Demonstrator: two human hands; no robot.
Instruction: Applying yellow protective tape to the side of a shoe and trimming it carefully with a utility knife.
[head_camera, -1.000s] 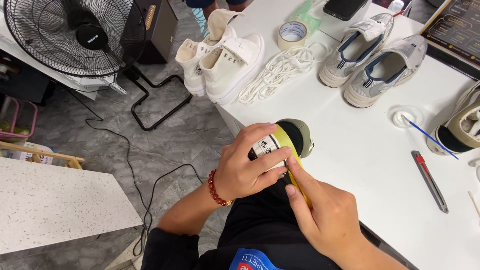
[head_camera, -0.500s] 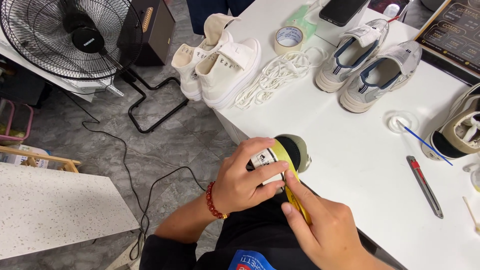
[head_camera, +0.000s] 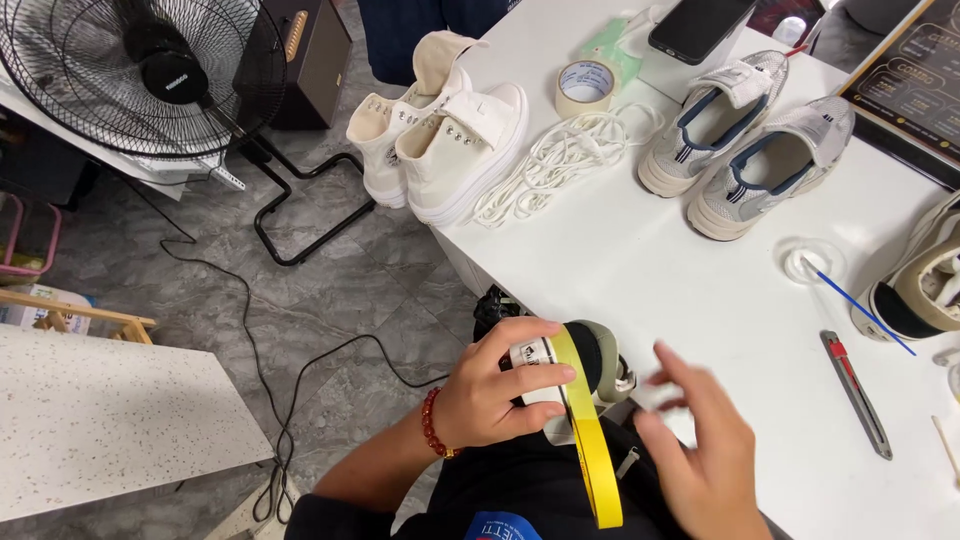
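Left hand (head_camera: 495, 395): grip closed around a shoe (head_camera: 585, 365) wrapped with yellow tape (head_camera: 590, 440); held over the person's lap, just off the near edge of the white tabletop (head_camera: 650, 260)
Right hand (head_camera: 700, 455): fingers spread and blurred, holding nothing; just right of the shoe, not touching it
Yellow tape: runs over the shoe and hangs down as a loose strip towards the lap
On the tabletop: pair of white high-tops (head_camera: 440, 140); heap of white laces (head_camera: 560, 160); tape roll (head_camera: 584, 87); pair of grey trainers (head_camera: 745, 135); utility knife (head_camera: 857, 393)
Floor: standing fan (head_camera: 140, 70); black cable (head_camera: 260, 370)
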